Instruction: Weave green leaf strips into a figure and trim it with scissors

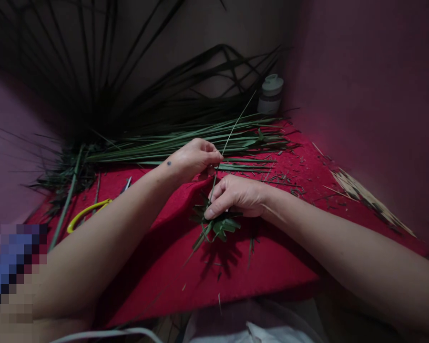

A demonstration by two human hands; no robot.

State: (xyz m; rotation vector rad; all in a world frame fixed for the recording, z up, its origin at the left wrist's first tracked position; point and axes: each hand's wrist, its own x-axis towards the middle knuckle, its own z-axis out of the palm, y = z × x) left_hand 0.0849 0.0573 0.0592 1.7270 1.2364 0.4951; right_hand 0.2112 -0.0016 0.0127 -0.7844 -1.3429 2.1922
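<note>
My right hand (234, 196) is closed around a small woven leaf piece (226, 228), its folded green loops fanning out below the fingers. A thin leaf strip (232, 131) rises from that piece and slants up to the right. Above it and to the left, my left hand (202, 158) pinches the strip between thumb and fingers. Part of the woven piece is hidden behind my right fingers. Both hands are held over the red cloth (157, 276), where the piece casts a shadow.
Long green leaf strips (157, 147) lie in a bundle behind my hands. Yellow-handled scissors (89, 214) rest by my left forearm. A white lidded container (270, 94) stands at the back. Pale thin sticks (372, 200) lie at right, near leaf scraps (289, 181).
</note>
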